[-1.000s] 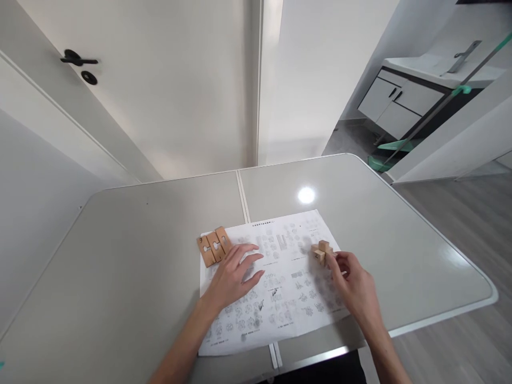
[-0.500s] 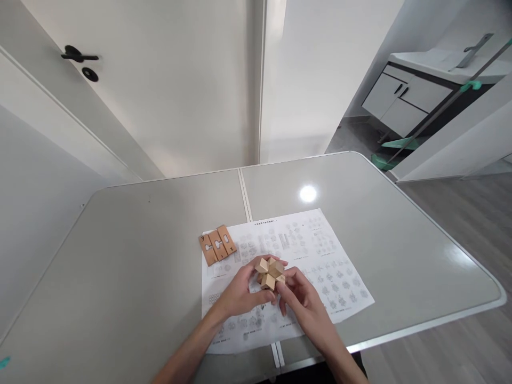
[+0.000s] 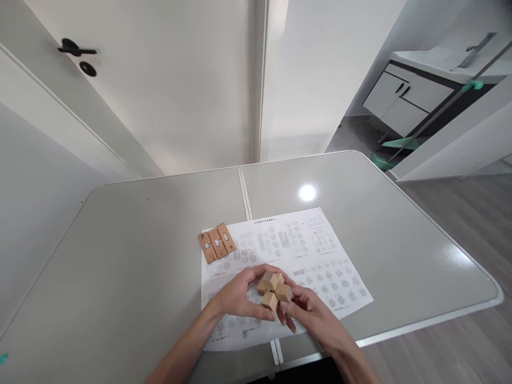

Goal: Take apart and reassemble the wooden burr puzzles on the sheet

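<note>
The wooden puzzle [image 3: 274, 290], star-like with no clear long axis, sits between both hands over the paper sheet's [image 3: 336, 250] near part, the left hand's [image 3: 242, 294] fingers curled round its left and far sides, the right hand's [image 3: 312, 312] pinching its near right, neither clearly nearer.

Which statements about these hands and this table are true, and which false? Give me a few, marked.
1. The left hand and right hand both touch the wooden block cluster. True.
2. Six flat wooden pieces lie nearby. False: there are three flat wooden pieces.
3. The printed sheet lies on the table. True.
4. The door handle is white. False: the door handle is black.
</note>
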A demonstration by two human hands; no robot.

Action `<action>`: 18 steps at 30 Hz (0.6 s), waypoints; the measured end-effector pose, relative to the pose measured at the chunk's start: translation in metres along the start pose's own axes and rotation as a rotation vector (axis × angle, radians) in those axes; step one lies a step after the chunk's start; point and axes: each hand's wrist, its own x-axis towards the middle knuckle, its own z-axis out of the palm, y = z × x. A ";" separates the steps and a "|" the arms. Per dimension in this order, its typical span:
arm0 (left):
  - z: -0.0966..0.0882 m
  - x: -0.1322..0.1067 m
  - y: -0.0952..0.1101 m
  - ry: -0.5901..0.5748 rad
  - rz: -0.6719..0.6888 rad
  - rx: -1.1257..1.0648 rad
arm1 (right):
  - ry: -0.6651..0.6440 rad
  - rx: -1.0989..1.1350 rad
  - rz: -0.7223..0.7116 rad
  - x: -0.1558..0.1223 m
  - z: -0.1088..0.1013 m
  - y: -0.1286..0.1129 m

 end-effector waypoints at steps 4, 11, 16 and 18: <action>0.002 0.001 0.002 0.020 0.017 0.024 | 0.083 -0.111 -0.006 -0.002 0.001 -0.002; 0.005 0.001 0.004 0.065 0.049 0.091 | 0.207 -0.243 -0.056 -0.005 0.005 -0.003; 0.009 0.004 0.005 0.198 0.013 0.239 | 0.417 -0.355 -0.136 -0.004 0.005 0.008; 0.009 0.005 0.005 0.223 0.014 0.247 | 0.453 -0.332 -0.138 -0.003 0.004 0.011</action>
